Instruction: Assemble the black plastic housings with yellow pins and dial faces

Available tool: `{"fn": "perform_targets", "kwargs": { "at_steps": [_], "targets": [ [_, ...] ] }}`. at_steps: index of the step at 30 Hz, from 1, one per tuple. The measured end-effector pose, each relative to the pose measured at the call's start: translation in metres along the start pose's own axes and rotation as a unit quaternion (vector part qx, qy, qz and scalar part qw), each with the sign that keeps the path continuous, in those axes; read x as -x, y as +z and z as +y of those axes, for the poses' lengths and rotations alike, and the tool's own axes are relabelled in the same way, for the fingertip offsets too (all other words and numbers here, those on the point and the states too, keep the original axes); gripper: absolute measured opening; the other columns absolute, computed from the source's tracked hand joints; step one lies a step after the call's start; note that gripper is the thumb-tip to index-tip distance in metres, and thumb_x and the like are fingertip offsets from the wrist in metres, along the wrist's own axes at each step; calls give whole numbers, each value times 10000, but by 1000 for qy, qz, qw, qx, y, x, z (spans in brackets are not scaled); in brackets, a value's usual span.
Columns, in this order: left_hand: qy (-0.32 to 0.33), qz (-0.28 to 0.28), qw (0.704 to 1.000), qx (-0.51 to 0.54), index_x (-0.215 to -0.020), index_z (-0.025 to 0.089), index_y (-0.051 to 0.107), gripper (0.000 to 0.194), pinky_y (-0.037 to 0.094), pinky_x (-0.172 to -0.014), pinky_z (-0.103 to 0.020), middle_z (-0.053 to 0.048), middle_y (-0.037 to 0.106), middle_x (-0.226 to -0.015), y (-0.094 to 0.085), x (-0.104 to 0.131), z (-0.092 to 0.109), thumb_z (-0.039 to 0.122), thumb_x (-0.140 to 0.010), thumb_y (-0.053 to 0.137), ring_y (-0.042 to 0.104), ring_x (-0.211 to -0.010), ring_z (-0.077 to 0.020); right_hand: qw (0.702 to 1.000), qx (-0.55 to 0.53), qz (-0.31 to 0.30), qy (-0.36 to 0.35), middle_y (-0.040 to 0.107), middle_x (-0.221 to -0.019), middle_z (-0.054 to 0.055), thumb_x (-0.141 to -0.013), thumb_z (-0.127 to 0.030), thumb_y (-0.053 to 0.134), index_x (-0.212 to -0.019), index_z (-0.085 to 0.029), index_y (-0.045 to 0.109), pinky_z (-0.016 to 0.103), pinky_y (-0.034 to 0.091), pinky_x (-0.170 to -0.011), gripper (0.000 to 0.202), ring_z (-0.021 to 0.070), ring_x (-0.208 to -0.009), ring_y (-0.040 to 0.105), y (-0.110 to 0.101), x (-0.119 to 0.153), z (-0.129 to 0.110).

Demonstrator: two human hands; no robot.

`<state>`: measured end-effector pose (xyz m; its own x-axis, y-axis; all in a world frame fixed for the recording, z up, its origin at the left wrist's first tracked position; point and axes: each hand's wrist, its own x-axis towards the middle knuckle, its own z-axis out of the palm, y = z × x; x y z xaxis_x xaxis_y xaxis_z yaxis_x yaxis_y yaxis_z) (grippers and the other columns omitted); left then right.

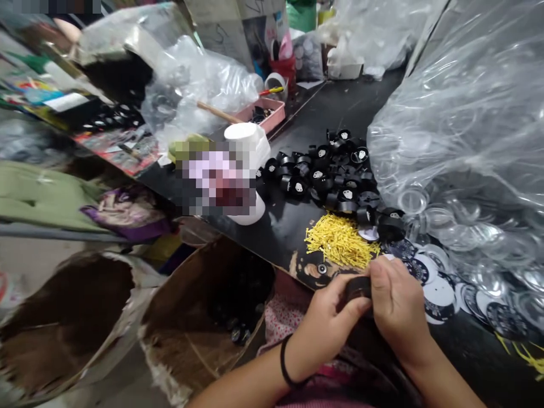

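Note:
Near the table's front edge, my left hand [329, 323] has its thumb and fingers closed around a small black round case [359, 287]. My right hand [397, 303] is curled against the other side of the case, its thumb pressed to it. The fingers of both hands partly hide the case. Just beyond them lies a heap of short yellow pieces [340, 241]. Many similar black round cases [318, 175] are piled behind that heap. To the right of my hands, printed clock-like dials [440, 292] overlap with transparent round covers [457, 226].
A large transparent plastic bag [459, 124] spreads over the table's right side. A white container [246, 141] and a pink tray [272, 113] stand farther back. Below the table edge are two open cartons [170, 351], one with dark parts inside.

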<state>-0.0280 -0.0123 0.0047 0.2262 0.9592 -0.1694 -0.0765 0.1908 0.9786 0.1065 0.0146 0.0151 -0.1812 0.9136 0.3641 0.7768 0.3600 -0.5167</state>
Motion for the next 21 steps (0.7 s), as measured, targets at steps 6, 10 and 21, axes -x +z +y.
{"fn": "perform_targets", "kwargs": {
  "at_steps": [6,10,21],
  "targets": [
    [-88,3,996,9,-1141,184,652,334,491,-963,-348,-71,719,-1149,-34,13,-8,363,-862,614,637,-1100,-238,995,-57,-80,5,537,-606,-16,-1012,-407,347,-661,-221,470,266,338,-575,416,139,-583,499,9,-4,-3],
    [-92,137,970,-177,-1180,203,634,364,418,-1054,-488,-97,690,-1219,-100,44,-26,367,-857,601,606,-1169,-290,983,-111,-121,83,631,-696,-32,-997,-469,375,-798,-239,596,235,395,-604,376,130,-655,593,-2,1,5],
    [305,90,840,-440,-1141,89,668,296,262,-1138,-493,-165,641,-1265,-48,-110,31,194,-901,529,506,-1290,-321,981,-142,-130,-12,724,-774,-20,-918,-543,459,-819,-270,691,144,518,-570,372,124,-658,694,3,14,5]
  ]
}}
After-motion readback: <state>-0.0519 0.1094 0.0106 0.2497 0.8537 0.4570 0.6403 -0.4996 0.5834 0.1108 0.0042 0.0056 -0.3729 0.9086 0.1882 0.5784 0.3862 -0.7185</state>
